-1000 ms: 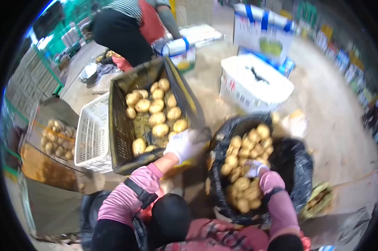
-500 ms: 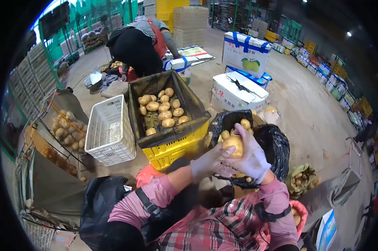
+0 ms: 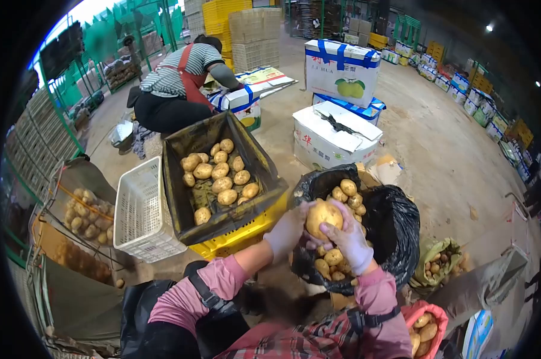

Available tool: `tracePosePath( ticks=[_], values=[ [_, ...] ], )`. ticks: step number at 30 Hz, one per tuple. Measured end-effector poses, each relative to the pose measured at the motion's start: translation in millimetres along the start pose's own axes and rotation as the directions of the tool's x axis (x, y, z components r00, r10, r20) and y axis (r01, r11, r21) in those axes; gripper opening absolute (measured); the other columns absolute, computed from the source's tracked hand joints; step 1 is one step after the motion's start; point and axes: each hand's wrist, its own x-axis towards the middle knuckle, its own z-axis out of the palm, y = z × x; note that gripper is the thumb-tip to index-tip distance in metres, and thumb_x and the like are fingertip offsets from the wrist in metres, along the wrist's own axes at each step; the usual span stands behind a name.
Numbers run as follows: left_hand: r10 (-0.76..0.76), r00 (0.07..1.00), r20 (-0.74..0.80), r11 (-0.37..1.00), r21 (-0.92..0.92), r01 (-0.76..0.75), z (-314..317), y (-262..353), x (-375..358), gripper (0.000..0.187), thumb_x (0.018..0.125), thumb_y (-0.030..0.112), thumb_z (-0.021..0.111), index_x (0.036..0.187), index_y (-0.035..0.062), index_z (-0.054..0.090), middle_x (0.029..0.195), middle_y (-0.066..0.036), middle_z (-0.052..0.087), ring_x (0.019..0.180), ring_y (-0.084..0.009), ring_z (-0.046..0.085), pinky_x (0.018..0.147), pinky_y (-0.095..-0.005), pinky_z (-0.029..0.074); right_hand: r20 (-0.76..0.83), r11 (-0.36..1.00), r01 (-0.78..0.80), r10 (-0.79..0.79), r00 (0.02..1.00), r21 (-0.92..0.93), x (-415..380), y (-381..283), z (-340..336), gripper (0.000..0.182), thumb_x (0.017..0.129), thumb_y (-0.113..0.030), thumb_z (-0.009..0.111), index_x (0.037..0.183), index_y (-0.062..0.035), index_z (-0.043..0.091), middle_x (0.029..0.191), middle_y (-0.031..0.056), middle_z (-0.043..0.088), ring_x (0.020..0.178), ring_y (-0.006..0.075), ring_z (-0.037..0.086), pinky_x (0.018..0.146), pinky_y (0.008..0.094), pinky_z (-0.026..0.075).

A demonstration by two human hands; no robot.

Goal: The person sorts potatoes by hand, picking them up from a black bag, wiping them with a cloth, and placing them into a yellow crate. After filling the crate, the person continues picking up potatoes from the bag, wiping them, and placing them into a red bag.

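Note:
A large potato (image 3: 322, 219) is held between my two gloved hands, over a box (image 3: 396, 224) lined with a black plastic bag. My left hand (image 3: 287, 232) closes on its left side, with fingertips partly hidden behind it. On the other side, my right hand (image 3: 352, 240) grips it, thumb across the front. Smaller potatoes (image 3: 333, 257) lie in the lined box below and behind my hands. To the left, a yellow crate (image 3: 234, 234) with a dark liner (image 3: 178, 167) contains several loose potatoes (image 3: 221, 169).
A white plastic crate (image 3: 145, 230) stands left of the yellow one. White cartons (image 3: 336, 140) are stacked ahead. A co-worker (image 3: 178, 84) crouches at another carton (image 3: 246, 110). At right are a green sack (image 3: 438, 263) and a red sack (image 3: 439, 317), both with potatoes.
The potato and my hands are slightly lower and to the left, exposing more potatoes in the lined box. My view has shifted. The co-worker's back is now more upright.

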Motion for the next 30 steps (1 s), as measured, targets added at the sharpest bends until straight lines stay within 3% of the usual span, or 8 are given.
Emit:
tracePosePath(
  ticks=[2, 5, 6, 8, 11, 18, 22, 30],
  values=[
    [0.116, 0.993, 0.037, 0.964, 0.235, -0.121, -7.0, -22.6, 24.0, 0.060, 0.104, 0.052, 0.029, 0.141, 0.0067, 0.044, 0.114, -0.010, 0.064, 0.081, -0.0169, 0.068, 0.063, -0.0277, 0.058, -0.060, 0.994, -0.111, 0.110, 0.992, -0.022, 6.2, 6.0, -9.3, 0.070, 0.084, -0.016, 0.076, 0.141, -0.0027, 0.038, 0.108, 0.0082, 0.063, 0.073, 0.0097, 0.065, 0.050, 0.0204, 0.049],
    [-0.189, 0.976, 0.111, 0.941, -0.263, 0.212, -0.9, -41.2, 43.7, 0.060, 0.105, 0.050, 0.030, 0.142, 0.0045, 0.041, 0.127, -0.013, 0.058, 0.108, -0.0217, 0.063, 0.083, -0.0366, 0.058, -0.097, 0.982, -0.186, 0.181, 0.979, -0.045, 20.3, 24.9, -26.1, 0.070, 0.084, -0.016, 0.077, 0.141, -0.0028, 0.039, 0.105, 0.0074, 0.065, 0.070, 0.0088, 0.064, 0.052, 0.0196, 0.049],
    [0.340, 0.940, 0.019, 0.886, 0.330, -0.327, -9.6, -69.0, 56.6, 0.058, 0.105, 0.048, 0.030, 0.141, 0.0031, 0.042, 0.128, -0.016, 0.057, 0.107, -0.0233, 0.064, 0.088, -0.0366, 0.056, -0.084, 0.988, -0.151, 0.149, 0.985, -0.019, 25.0, 35.2, -28.5, 0.068, 0.085, -0.013, 0.075, 0.142, -0.0021, 0.038, 0.108, 0.0084, 0.065, 0.070, 0.0082, 0.064, 0.053, 0.0191, 0.049],
    [0.606, 0.780, 0.159, 0.539, 0.639, -0.549, -27.1, -98.0, 81.7, 0.054, 0.106, 0.042, 0.031, 0.138, 0.0011, 0.045, 0.129, -0.019, 0.057, 0.106, -0.0273, 0.064, 0.093, -0.0370, 0.052, -0.097, 0.994, -0.052, 0.043, 0.994, -0.096, 34.1, 41.2, -24.9, 0.067, 0.086, -0.010, 0.074, 0.142, -0.0015, 0.038, 0.109, 0.0083, 0.064, 0.071, 0.0079, 0.063, 0.054, 0.0190, 0.050],
    [-0.163, 0.986, -0.036, 0.983, 0.076, 0.165, -19.3, -20.8, 62.7, 0.043, 0.105, 0.032, 0.036, 0.128, -0.0007, 0.053, 0.121, -0.021, 0.061, 0.101, -0.0384, 0.063, 0.094, -0.0407, 0.049, -0.074, 0.991, -0.133, 0.131, 0.989, -0.019, 46.4, 19.9, -16.1, 0.067, 0.086, -0.008, 0.073, 0.143, -0.0004, 0.038, 0.117, 0.0092, 0.061, 0.075, 0.0094, 0.064, 0.058, 0.0195, 0.052],
    [-0.097, 0.994, -0.042, 0.903, -0.425, 0.070, -49.0, -38.0, 50.9, 0.055, 0.078, 0.014, 0.067, 0.131, 0.0028, 0.053, 0.122, -0.021, 0.058, 0.105, -0.0367, 0.060, 0.094, -0.0339, 0.050, 0.006, 0.954, -0.129, 0.132, 0.991, 0.271, 45.0, 9.6, -5.4, 0.074, 0.084, -0.017, 0.077, 0.145, -0.0021, 0.037, 0.128, 0.0083, 0.056, 0.095, 0.0109, 0.063, 0.066, 0.0206, 0.054],
    [0.273, 0.962, -0.021, 0.915, 0.315, -0.252, -49.0, -25.7, 42.1, 0.045, 0.088, 0.016, 0.063, 0.128, -0.0004, 0.053, 0.126, -0.020, 0.054, 0.105, -0.0352, 0.061, 0.096, -0.0349, 0.049, 0.006, 0.985, -0.109, 0.109, 0.994, 0.133, 44.0, 20.3, -6.3, 0.074, 0.082, -0.013, 0.079, 0.143, -0.0024, 0.039, 0.131, 0.0082, 0.056, 0.110, 0.0128, 0.058, 0.079, 0.0231, 0.053],
    [0.409, 0.909, 0.078, 0.763, 0.517, -0.388, -40.4, -33.3, 50.8, 0.039, 0.090, 0.011, 0.054, 0.127, -0.0023, 0.052, 0.121, -0.023, 0.059, 0.107, -0.0385, 0.060, 0.096, -0.0409, 0.048, -0.008, 0.981, 0.029, -0.031, 0.999, -0.190, 31.3, 15.4, -6.2, 0.074, 0.073, 0.002, 0.076, 0.139, 0.0040, 0.043, 0.138, 0.0122, 0.051, 0.125, 0.0172, 0.049, 0.107, 0.0304, 0.039]
  ],
)
